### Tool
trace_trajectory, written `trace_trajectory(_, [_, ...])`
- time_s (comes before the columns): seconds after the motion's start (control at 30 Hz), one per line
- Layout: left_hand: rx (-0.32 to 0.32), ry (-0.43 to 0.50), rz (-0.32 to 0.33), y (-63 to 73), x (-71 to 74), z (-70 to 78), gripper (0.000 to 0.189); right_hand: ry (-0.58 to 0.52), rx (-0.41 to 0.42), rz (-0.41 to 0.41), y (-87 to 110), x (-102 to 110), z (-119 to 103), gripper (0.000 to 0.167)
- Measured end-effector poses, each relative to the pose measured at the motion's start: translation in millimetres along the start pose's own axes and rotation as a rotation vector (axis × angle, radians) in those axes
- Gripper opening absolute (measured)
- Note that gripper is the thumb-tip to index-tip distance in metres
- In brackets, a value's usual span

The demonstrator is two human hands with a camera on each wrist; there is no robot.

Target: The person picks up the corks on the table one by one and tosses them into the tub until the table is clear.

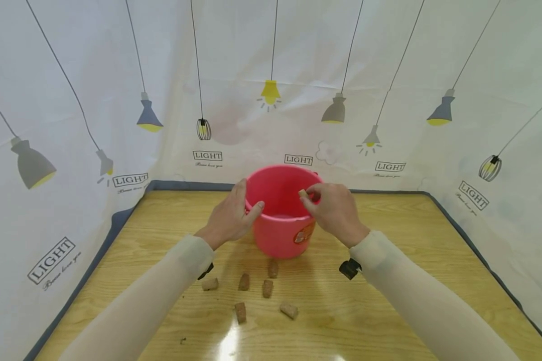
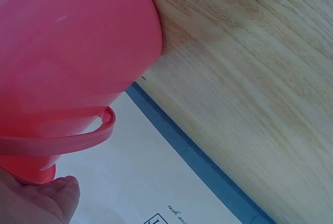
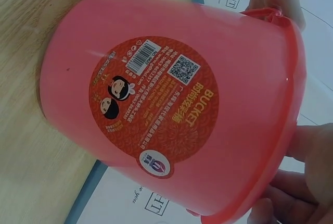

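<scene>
A pink plastic bucket (image 1: 275,233) stands upright on the wooden table, and its red round label (image 3: 161,99) faces my right wrist camera. My left hand (image 1: 228,215) grips the bucket's left rim, thumb over the edge and fingers along the outside. Over the right part of the bucket's mouth, my right hand (image 1: 336,208) pinches a small tan cork (image 1: 302,193) between thumb and finger. The right wrist view shows part of that hand beside the rim, but the cork is hidden there. Several corks, such as a brown cork (image 1: 240,312) and a tan cork (image 1: 289,310), lie in front of the bucket.
The wooden table (image 1: 388,301) is bordered by a dark blue edge strip (image 1: 388,191). White wall sheets (image 1: 235,60) printed with lamps rise behind it and at both sides. The bucket's handle (image 2: 62,143) hangs along its outer side.
</scene>
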State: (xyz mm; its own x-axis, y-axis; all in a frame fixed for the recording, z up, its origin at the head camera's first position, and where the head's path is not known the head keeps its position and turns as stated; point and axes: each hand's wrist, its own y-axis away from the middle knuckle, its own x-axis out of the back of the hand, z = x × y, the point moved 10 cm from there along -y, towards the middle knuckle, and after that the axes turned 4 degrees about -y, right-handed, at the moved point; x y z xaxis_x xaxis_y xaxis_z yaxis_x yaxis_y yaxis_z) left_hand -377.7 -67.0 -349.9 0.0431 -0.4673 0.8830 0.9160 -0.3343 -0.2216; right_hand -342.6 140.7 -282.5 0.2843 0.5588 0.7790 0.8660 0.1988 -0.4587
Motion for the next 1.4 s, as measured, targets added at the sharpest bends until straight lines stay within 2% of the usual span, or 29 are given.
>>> trace_trajectory(0.17, [-0.002,-0.006,0.001,0.0,0.6,1.0,0.089,0.016,-0.018,-0.015,0.4,0.4,1.7,0.031])
trace_trajectory(0.3, [0.001,-0.010,-0.002,0.3,0.5,0.9,0.089,0.018,-0.009,0.006,1.2,2.9,1.5,0.031])
trace_trajectory(0.7, [0.003,-0.004,-0.001,0.7,-0.2,-0.5,0.090,0.007,0.067,0.126,7.7,15.6,-4.9,0.033])
trace_trajectory(0.87, [-0.001,0.001,-0.001,0.8,0.0,-0.3,0.090,-0.017,0.106,0.177,12.2,22.0,-9.8,0.029])
trace_trajectory(1.13, [0.008,-0.001,-0.012,0.7,0.2,-0.2,0.090,-0.078,0.151,0.200,25.7,27.4,-16.2,0.024])
trace_trajectory(1.4, [0.004,0.002,-0.007,0.7,0.3,0.1,0.090,-0.094,0.179,0.241,43.1,37.8,-20.3,0.020])
